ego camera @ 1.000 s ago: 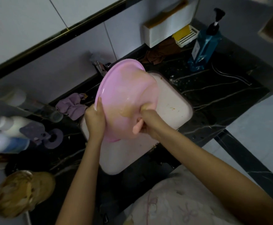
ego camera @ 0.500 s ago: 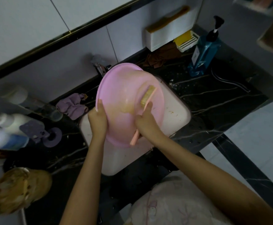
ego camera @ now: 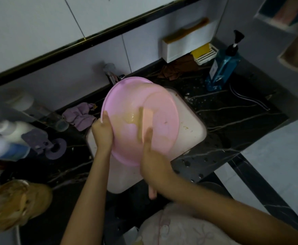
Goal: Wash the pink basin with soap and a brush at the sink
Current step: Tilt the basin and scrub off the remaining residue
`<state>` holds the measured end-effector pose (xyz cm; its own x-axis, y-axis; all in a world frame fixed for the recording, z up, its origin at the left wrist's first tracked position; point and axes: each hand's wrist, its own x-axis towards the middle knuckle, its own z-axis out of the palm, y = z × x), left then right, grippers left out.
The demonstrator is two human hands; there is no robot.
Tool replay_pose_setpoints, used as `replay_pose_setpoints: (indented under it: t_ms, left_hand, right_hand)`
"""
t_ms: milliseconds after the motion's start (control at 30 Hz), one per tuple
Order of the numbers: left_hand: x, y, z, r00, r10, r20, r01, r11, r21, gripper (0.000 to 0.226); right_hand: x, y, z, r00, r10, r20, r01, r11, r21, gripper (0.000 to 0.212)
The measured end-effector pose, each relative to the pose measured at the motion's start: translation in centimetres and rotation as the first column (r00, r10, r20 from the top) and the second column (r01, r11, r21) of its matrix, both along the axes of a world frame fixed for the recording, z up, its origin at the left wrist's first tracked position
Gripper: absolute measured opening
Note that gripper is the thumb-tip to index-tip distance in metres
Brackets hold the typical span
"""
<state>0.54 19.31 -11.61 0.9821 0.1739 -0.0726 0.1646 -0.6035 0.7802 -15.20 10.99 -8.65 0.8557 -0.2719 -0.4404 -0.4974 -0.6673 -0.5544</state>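
Now mid-scrub: my left hand (ego camera: 102, 131) grips pink basin (ego camera: 162, 106) rim over sink (ego camera: 193, 129); right hand (ego camera: 153, 163) wraps brush (ego camera: 147, 115), head seemingly on brownish smear (ego camera: 129, 118); next, firm strokes across base

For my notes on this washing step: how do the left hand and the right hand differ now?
The left hand grips the rim of the pink basin; the right hand holds the brush. The left hand looks sharp, at the basin's left edge; the right hand is blurred and lower, pressing the brush head against the basin's stained surface. Both are curled round something, over the sink.
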Motion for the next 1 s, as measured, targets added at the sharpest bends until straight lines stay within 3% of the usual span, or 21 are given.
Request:
replay_pose_setpoints:
  t_ms: [33, 100, 267, 400, 467, 500, 633, 667, 733, 833, 900, 1000]
  left_hand:
    - [0.1, 0.2, -0.1, 1.000, 0.012, -0.002, -0.012, 1.000, -0.006, 0.052]
    - [0.3, 0.4, -0.4, 1.000, 0.018, -0.004, -0.018, 0.999, -0.035, 0.050]
    - [-0.4, -0.2, -0.1, 1.000, 0.006, 0.005, -0.006, 0.999, -0.033, 0.049]
    - [0.0, 0.3, -0.4, 1.000, 0.031, -0.004, -0.031, 0.999, -0.038, 0.052]
    - [0.4, 0.9, -0.7, 0.999, 0.042, -0.008, -0.043, 0.997, -0.061, 0.048]
    - [0.4, 1.0, -0.7, 0.999, 0.038, -0.014, -0.039, 0.997, -0.068, 0.047]
    - [-0.2, 0.4, -0.3, 1.000, 0.024, 0.003, -0.023, 0.999, -0.032, 0.053]
    - [-0.4, 0.3, -0.1, 1.000, 0.023, 0.001, -0.023, 0.999, -0.029, 0.053]
    - [-0.7, 0.2, 0.2, 1.000, 0.025, -0.005, -0.026, 0.999, -0.027, 0.052]
    - [-0.6, 0.3, 0.2, 1.000, 0.030, -0.003, -0.030, 0.999, -0.021, 0.047]
    - [-0.4, 0.6, 0.1, 0.999, 0.004, 0.032, -0.003, 0.999, -0.038, 0.048]
    - [-0.6, 0.6, 0.0, 0.994, -0.082, 0.070, 0.082, 0.997, -0.007, 0.053]
  right_hand:
    - [-1.8, 0.6, -0.1, 0.998, 0.054, -0.028, -0.054, 0.998, -0.013, 0.060]
    - [-2.0, 0.0, -1.3, 0.995, 0.048, -0.092, -0.051, 0.998, -0.027, 0.075]
    - [3.6, -2.4, -0.7, 0.971, -0.223, -0.087, 0.233, 0.962, 0.143, 0.081]
    - [-2.6, 1.3, 0.6, 0.999, 0.014, -0.047, -0.005, 0.981, 0.196, 0.081]
    - [-2.6, -0.2, -1.3, 0.983, 0.017, -0.182, 0.017, 0.983, 0.182, 0.086]
    - [-1.5, -1.6, -2.3, 0.965, -0.059, -0.255, 0.107, 0.978, 0.180, 0.085]
    - [3.5, -6.3, -3.4, 0.855, -0.346, -0.387, 0.476, 0.819, 0.320, 0.063]
    - [4.0, -6.8, -3.5, 0.854, -0.364, -0.372, 0.494, 0.790, 0.363, 0.050]
    - [2.9, -5.4, -3.2, 0.856, -0.347, -0.382, 0.482, 0.803, 0.351, 0.056]
    - [-0.9, -0.4, -1.1, 0.925, -0.185, -0.332, 0.323, 0.843, 0.430, 0.073]
    - [-1.6, 0.6, -1.7, 0.937, -0.105, -0.333, 0.272, 0.817, 0.508, 0.069]
    - [2.2, -3.3, -4.2, 0.894, -0.319, -0.315, 0.438, 0.770, 0.464, 0.045]
